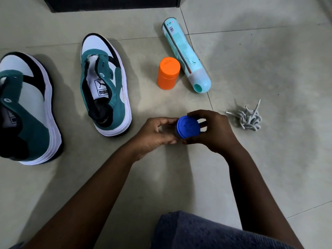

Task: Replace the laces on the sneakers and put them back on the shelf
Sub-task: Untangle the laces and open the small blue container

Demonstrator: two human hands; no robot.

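Two green, white and black sneakers stand on the tiled floor with no laces in their eyelets: one [105, 85] left of centre, the other [25, 108] at the far left edge. A heap of grey-white laces [248, 118] lies on the floor to the right. Between them I hold a small container with a blue lid [188, 127] just above the floor. My left hand [156, 136] grips its body from the left. My right hand [210, 131] has its fingers and thumb curled round the lid from the right.
An orange-lidded container [168, 73] stands upright beyond my hands. A pale turquoise spray can [186, 54] lies on its side next to it. A dark piece of furniture [111, 3] borders the top edge. My knee in dark fabric [206, 232] fills the bottom.
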